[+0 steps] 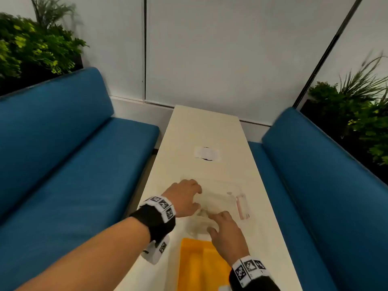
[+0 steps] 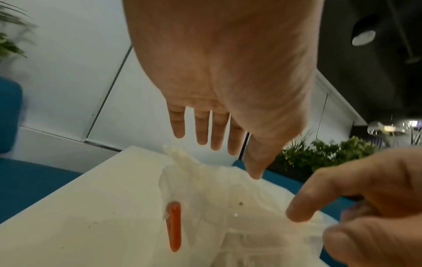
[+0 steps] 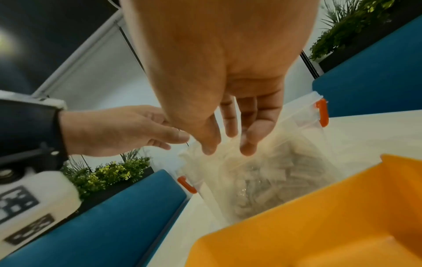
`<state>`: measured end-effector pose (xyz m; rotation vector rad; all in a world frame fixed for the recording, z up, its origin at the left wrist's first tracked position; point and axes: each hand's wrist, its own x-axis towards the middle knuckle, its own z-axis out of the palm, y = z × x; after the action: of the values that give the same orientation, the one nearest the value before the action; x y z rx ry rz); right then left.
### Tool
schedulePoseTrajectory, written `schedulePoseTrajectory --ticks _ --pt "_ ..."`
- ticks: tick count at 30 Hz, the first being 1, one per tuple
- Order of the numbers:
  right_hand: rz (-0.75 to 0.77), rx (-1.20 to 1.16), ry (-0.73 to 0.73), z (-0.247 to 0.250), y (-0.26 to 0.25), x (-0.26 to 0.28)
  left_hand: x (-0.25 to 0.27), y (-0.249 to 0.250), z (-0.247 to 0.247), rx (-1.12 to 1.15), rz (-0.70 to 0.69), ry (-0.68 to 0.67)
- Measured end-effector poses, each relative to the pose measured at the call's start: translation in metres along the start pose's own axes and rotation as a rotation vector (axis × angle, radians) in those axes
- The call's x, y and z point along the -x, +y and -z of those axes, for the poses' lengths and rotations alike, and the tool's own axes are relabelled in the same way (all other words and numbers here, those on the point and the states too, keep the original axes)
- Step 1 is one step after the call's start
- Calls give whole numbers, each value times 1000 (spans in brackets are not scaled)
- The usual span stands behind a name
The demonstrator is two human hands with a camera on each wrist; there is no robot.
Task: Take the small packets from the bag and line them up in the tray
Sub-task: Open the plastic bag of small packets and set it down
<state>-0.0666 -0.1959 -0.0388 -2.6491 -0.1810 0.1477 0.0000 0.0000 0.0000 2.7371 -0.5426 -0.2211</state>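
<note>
A clear zip bag [image 1: 218,201] with an orange slider [image 1: 241,206] lies on the white table [image 1: 201,131]. Several small pale packets [image 3: 269,173] show through its plastic in the right wrist view. An orange tray [image 1: 195,267] sits just in front of the bag, with nothing visible inside it. My left hand [image 1: 194,197] hovers over the bag's left side with its fingers [image 2: 202,133] straight. My right hand [image 1: 216,222] reaches at the bag's near mouth, its fingertips [image 3: 246,150] spread and touching the plastic edge [image 3: 219,153]. Neither hand holds a packet.
Blue upholstered benches [image 1: 69,152] [image 1: 323,185] run along both sides of the narrow table. A white paper slip [image 1: 206,153] lies farther up the table. Green plants [image 1: 31,45] stand behind the benches, and a white wall closes the far end.
</note>
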Motion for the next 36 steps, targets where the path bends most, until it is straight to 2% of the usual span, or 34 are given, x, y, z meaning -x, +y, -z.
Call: schedulePoseTrajectory --ticks 3,10,13,19,22,25,28,32,34,36 --pt "-47 65 24 -3 0 -7 -20 7 -13 -191 -1 -122" --pt "-94 165 -1 -6 7 -24 -49 14 -26 -388 129 -260" --pt "-96 153 0 -5 9 -34 -52 13 -19 -339 95 -178" --pt "-120 99 29 0 26 -64 -36 6 59 -86 24 218" --pt "-165 7 51 9 40 -80 -9 -3 93 -55 80 377" --pt "-166 15 67 22 52 -95 17 -15 104 -4 183 501" --pt "-149 68 37 30 61 -105 34 -36 86 15 298 492" --pt "-176 39 43 34 66 -109 48 -61 29 16 409 359" --pt "-168 75 84 35 60 -103 55 -69 -2 53 433 306" --pt "-97 75 189 33 45 -92 64 -77 -27 156 433 317"
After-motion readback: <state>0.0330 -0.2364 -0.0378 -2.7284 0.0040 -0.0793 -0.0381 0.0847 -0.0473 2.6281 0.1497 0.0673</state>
